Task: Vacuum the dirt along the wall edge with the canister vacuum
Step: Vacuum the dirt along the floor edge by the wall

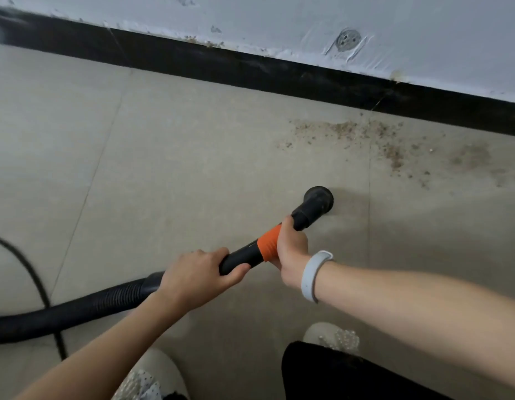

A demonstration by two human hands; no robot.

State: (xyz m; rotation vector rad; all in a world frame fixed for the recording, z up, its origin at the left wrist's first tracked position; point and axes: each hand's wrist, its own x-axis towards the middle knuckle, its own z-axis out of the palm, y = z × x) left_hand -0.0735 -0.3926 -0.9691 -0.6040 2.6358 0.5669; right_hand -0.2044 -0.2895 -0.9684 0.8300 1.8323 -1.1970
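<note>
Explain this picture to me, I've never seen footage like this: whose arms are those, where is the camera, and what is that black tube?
The camera sits on a person's head and looks down, so the arms are the wearer's own. Both hands grip a black vacuum wand with an orange band: the left hand holds it near the ribbed hose, the right hand at the band. A grey wristband is on the right wrist. The round nozzle points at a tiled floor. Brown dirt lies scattered by the black baseboard, beyond the nozzle, not yet reached. A thin cable runs at the left; shoes show below.
</note>
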